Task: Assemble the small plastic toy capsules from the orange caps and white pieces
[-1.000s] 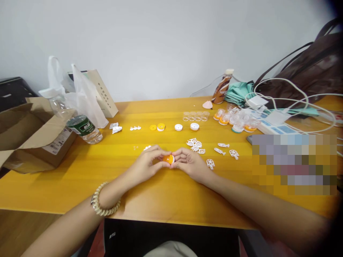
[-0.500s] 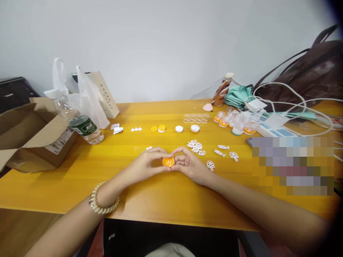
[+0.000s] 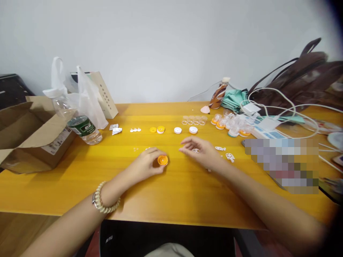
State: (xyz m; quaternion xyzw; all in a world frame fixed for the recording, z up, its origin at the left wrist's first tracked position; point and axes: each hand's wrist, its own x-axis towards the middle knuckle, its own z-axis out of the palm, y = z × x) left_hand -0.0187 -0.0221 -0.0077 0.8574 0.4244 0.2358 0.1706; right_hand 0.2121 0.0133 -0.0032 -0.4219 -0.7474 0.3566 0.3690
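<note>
Between the thumb and fingers of my left hand point(image 3: 144, 163) is a round orange plastic cap point(image 3: 162, 160), its hollow side facing me. My right hand point(image 3: 202, 151) is off to the right over the table, fingers stretched loosely leftward and nothing seen in them. It partly covers several white wheel-shaped plastic pieces point(image 3: 195, 150). Just beyond it lie a flat white piece point(image 3: 220, 148) and a white pronged piece point(image 3: 229, 157). Farther back sit a white round cap point(image 3: 177, 130), a white-and-orange cap point(image 3: 193, 130) and a yellow-and-white cap point(image 3: 160, 129).
Clear cups point(image 3: 194, 120) stand in a row behind the caps, with several domed assemblies point(image 3: 233, 125) to their right. A cardboard box point(image 3: 34, 142) and a water bottle point(image 3: 84, 126) occupy the left. A power strip point(image 3: 268, 132) with cables and a brown bag point(image 3: 292, 78) fill the right.
My right hand has let go of the orange cap and moved right, over the white pieces. My left hand keeps the cap, slightly farther left. The view has shifted a little.
</note>
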